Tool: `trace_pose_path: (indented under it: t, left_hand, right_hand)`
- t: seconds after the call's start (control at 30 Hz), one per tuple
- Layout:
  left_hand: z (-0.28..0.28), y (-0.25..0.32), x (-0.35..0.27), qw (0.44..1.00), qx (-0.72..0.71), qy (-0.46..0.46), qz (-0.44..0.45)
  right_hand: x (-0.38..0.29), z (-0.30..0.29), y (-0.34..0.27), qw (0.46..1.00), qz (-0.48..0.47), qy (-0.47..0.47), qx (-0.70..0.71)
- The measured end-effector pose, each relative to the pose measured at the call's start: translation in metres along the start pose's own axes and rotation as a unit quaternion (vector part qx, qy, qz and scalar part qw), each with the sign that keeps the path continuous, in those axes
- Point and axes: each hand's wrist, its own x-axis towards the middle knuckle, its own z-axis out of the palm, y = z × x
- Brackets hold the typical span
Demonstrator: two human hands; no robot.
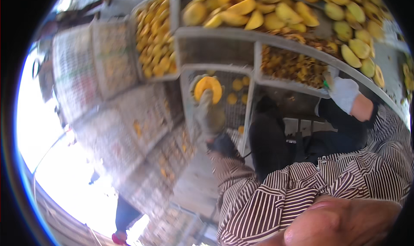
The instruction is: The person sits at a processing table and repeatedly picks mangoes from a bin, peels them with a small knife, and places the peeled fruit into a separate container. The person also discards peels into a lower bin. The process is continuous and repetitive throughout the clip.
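My left hand (212,116), in a grey-beige work glove, holds a pitted yellow peach half (208,86) with its cut face up. The thumb lies across the fruit's hollow. Beneath it stands a plastic crate (247,107) with several peach pieces (237,84) on its slatted bottom. My right hand (344,92), in a white glove, is closed around a small tool with a green part (326,84); blur hides what kind it is. That hand is at the right end of a bin of brown-yellow pits and scraps (291,66).
Halved peaches (255,10) are heaped on a metal-edged worktable (284,40) ahead. A crate full of peaches (158,35) stands to the left, beside several stacked mesh crates (113,52). At lower left, another person's leg (127,213) is partly visible.
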Motion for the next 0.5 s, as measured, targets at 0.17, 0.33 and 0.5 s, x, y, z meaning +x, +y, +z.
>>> trace_pose_path:
  t: [0.17,0.33,0.5]
  left_hand:
    - [-0.162,-0.082,0.01,0.984,0.064,0.151,-0.074]
    - [-0.272,-0.075,-0.038,0.94,0.191,0.261,-0.104]
    - [-0.315,-0.029,-0.138,0.876,0.306,0.342,-0.146]
  right_hand:
    - [0.009,0.074,-0.044,0.971,-0.025,0.185,0.151]
    - [0.083,0.191,-0.045,0.986,0.034,0.063,0.152]
    - [0.156,0.21,0.006,0.965,0.146,-0.09,0.201]
